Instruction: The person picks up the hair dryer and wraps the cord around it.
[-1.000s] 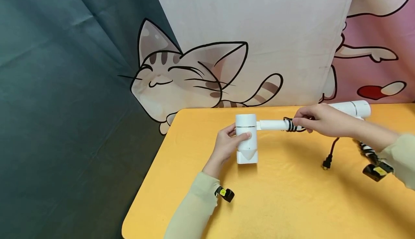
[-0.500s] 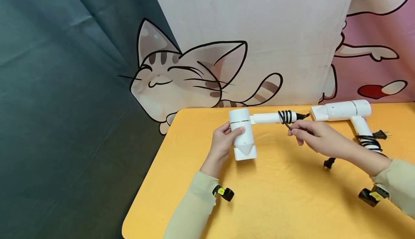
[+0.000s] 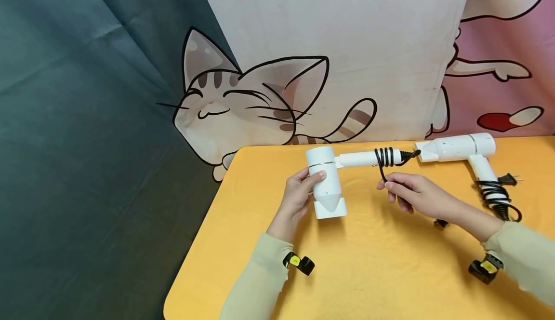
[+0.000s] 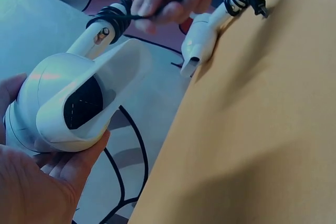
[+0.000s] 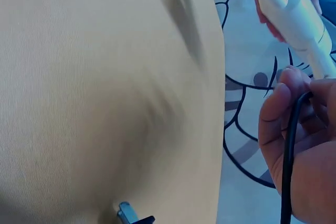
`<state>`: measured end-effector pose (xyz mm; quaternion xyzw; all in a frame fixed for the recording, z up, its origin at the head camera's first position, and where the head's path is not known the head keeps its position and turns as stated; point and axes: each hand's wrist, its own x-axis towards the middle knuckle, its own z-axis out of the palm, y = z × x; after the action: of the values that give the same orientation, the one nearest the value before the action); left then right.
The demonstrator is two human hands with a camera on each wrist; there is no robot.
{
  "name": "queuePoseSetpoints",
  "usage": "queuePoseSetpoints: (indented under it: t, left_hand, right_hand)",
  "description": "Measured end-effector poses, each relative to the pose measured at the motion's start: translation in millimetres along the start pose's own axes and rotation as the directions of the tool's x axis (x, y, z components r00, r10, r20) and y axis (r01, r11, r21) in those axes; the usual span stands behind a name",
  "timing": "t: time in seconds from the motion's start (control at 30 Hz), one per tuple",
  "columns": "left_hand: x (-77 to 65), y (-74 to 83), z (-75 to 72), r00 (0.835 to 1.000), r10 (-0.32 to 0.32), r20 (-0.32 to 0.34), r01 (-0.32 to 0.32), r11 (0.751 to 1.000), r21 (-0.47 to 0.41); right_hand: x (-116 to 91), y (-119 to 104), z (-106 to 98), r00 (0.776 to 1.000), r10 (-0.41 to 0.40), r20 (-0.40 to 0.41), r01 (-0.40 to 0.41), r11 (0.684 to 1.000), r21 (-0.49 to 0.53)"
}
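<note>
My left hand (image 3: 296,197) grips the barrel of a white hair dryer (image 3: 328,182), thumb across its front, holding it above the table. The dryer's handle (image 3: 357,159) points right, with several turns of black power cord (image 3: 385,157) around it. Below the handle's end my right hand (image 3: 418,195) pinches a stretch of that cord between thumb and fingers. In the right wrist view the cord (image 5: 287,166) runs down over the palm, and a plug (image 5: 128,213) shows at the bottom edge. The nozzle (image 4: 97,100) faces the left wrist camera.
A second white hair dryer (image 3: 459,147) lies at the table's back right, its cord (image 3: 494,191) wound around the handle and its plug (image 3: 508,180) sticking out. The yellow table (image 3: 368,281) meets a cartoon cat backdrop (image 3: 243,98) along its far edge.
My right hand has moved from the handle's end down toward me, drawing a stretch of cord off the coils. The held dryer has shifted slightly left and up; my left grip stays.
</note>
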<state>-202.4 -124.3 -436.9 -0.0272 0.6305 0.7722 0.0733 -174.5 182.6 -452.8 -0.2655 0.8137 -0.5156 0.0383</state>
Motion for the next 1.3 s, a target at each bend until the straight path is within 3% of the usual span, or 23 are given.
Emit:
queuePoseSetpoints:
  t: [0.23, 0.5, 0.77, 0.97, 1.07, 1.23, 1.3]
  left_hand:
    - [-6.2, 0.5, 4.2, 1.000, -0.020, 0.016, 0.020, 1.000, -0.017]
    - [-8.9, 1.5, 7.1, 0.999, -0.019, 0.047, 0.021, 0.999, -0.024]
    - [-10.8, 0.1, 8.6, 0.997, -0.032, 0.072, 0.034, 0.999, -0.026]
    - [-13.0, 0.7, 6.5, 0.996, -0.040, 0.084, 0.042, 0.999, -0.022]
    - [-14.4, 2.4, 4.9, 0.994, -0.039, 0.103, 0.040, 0.999, -0.010]
    - [-16.2, 5.8, 0.9, 0.988, -0.051, 0.146, 0.049, 0.999, 0.014]
    - [-16.8, 6.4, -1.4, 0.985, -0.062, 0.164, 0.059, 0.998, 0.024]
  right_hand:
    - [6, 8, -4, 0.999, -0.036, 0.038, 0.036, 0.999, -0.019]
    - [10, 10, -13, 0.997, 0.021, 0.080, -0.016, 0.998, -0.068]
    - [11, 10, -16, 0.994, 0.003, 0.113, 0.007, 0.996, -0.091]
    - [13, 13, -23, 0.987, 0.099, 0.126, -0.079, 0.985, -0.151]
    - [14, 16, -26, 0.985, 0.120, 0.128, -0.101, 0.985, -0.143]
    - [18, 19, -31, 0.993, 0.056, 0.107, -0.048, 0.996, -0.075]
    - [20, 19, -34, 0.990, 0.066, 0.127, -0.059, 0.996, -0.065]
